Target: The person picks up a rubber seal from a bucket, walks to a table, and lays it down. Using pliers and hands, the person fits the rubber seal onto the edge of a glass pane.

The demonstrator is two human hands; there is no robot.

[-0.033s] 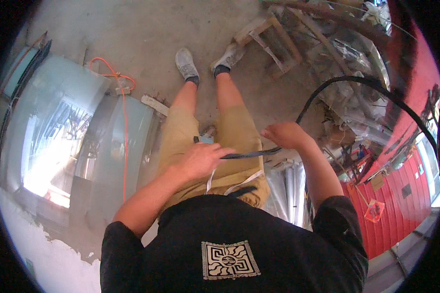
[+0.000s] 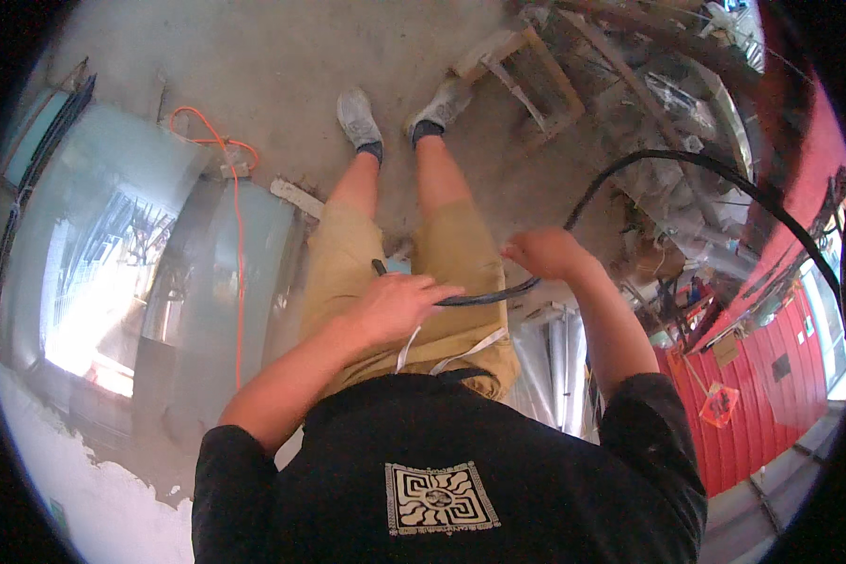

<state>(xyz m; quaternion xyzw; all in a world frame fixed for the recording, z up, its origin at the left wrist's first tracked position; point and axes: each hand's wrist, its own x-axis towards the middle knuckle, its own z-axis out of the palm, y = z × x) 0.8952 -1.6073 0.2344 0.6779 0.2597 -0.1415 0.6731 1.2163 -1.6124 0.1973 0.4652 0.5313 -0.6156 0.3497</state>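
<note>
A long black flexible strip (image 2: 487, 298) runs across in front of my shorts. Near its left end my left hand (image 2: 397, 308) is closed around it, and a short black tip pokes out beyond the fingers. My right hand (image 2: 547, 255) is closed on the same strip farther along, its fingertips partly hidden. Between the hands the strip sags slightly. From my right hand it arches up and over to the right, then drops toward the right rim of the view. Whether it is a cable or a rubber seal I cannot tell.
Glass sheets (image 2: 113, 254) lie at the left, with an orange cord (image 2: 238, 282) across them. A wooden frame (image 2: 550, 89) stands on the concrete floor beyond my right shoe. Heaped scrap and plastic wrap (image 2: 677, 216) fill the right side, before a red panel wall (image 2: 761, 395).
My left hand has shifted slightly to the right along with the strip. The right hand has barely moved, and the strip's arch keeps nearly the same shape.
</note>
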